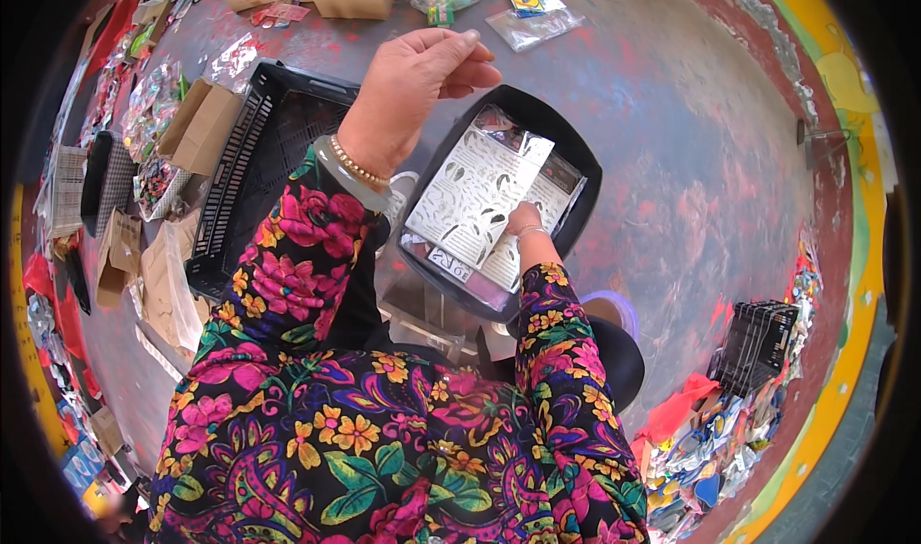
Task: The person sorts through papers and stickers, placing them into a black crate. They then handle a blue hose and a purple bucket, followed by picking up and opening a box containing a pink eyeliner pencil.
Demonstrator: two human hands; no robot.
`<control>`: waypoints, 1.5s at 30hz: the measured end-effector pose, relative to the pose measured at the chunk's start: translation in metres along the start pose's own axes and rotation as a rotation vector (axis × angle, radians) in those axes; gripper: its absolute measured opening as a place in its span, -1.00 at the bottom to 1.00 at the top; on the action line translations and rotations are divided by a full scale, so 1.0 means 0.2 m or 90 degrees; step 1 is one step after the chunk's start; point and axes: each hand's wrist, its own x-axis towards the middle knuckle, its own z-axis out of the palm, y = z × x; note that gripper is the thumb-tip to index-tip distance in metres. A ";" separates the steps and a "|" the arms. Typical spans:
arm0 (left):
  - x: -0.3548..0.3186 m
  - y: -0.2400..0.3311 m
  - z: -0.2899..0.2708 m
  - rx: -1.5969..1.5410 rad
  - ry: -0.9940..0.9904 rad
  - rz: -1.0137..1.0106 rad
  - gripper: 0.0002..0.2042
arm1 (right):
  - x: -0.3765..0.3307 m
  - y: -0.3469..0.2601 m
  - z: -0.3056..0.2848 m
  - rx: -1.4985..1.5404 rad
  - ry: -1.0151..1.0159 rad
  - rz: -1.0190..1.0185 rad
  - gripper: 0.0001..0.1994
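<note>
Clear plastic sleeve [499, 127] hangs over black tray [576, 160], pinched at its top by my left hand [413, 88], fingers closed. My right hand [523, 220] presses a printed white card [470, 199] in the tray; grip unclear. Black crate [259, 160] left.

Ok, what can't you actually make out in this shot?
Head view only:
- Black tray: its lower part is covered by the printed sheets and the right hand.
- Left hand: it pinches a clear film, too transparent to trace the edges.
- Black crate: its near side sits behind the flowered left sleeve.
- Packets at the right rim: too small and bent by the fisheye.
</note>
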 end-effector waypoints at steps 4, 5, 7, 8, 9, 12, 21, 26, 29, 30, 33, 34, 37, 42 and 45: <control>0.04 0.00 0.05 -0.015 -0.045 0.003 -0.76 | -0.17 -0.06 -0.16 0.504 0.137 0.470 -0.64; 0.04 0.00 0.04 -0.013 -0.037 0.003 -0.76 | -0.08 -0.06 -0.07 0.482 0.178 0.487 -0.59; 0.03 0.01 0.05 -0.010 -0.040 0.001 -0.76 | -0.16 -0.14 -0.13 0.357 0.208 0.367 -0.49; 0.03 0.01 0.06 -0.011 -0.041 0.000 -0.76 | -0.21 -0.20 -0.16 0.292 0.222 0.308 -0.44; 0.02 0.02 0.06 -0.011 -0.042 0.000 -0.76 | -0.23 -0.26 -0.18 0.268 0.203 0.264 -0.37; 0.01 0.03 0.07 -0.003 -0.052 0.008 -0.76 | -0.28 -0.40 -0.20 0.231 0.113 0.169 -0.15; -0.07 0.08 0.08 -0.016 -0.040 -0.011 -0.76 | -0.25 -0.46 -0.12 0.243 0.100 0.147 -0.12; -0.10 0.05 0.14 -0.043 -0.044 -0.024 -0.76 | -0.25 -0.44 -0.14 0.258 0.092 0.127 -0.11; -0.03 -0.10 0.20 0.029 -0.086 0.025 -0.76 | -0.19 -0.27 -0.03 0.291 0.070 0.093 -0.28; -0.03 -0.14 0.22 0.065 -0.055 0.026 -0.77 | -0.14 -0.23 -0.02 0.322 0.021 0.115 -0.31; 0.00 -0.23 0.22 0.200 -0.039 0.046 -0.72 | -0.24 -0.28 -0.18 0.247 0.099 0.198 -0.47; 0.04 -0.31 0.22 0.354 0.016 0.201 -0.70 | -0.24 -0.30 -0.22 0.236 0.163 0.184 -0.50; 0.06 -0.36 0.21 0.358 -0.004 0.217 -0.66 | -0.20 -0.35 -0.27 0.299 0.319 -0.103 -0.53; -0.02 -0.33 -0.03 0.331 0.024 0.224 -0.63 | -0.75 -0.68 -0.89 0.172 0.130 -0.109 -0.63; -0.15 -0.20 -0.34 0.491 0.094 0.485 -0.69 | -0.98 -0.53 -0.90 0.224 0.319 -0.212 -0.65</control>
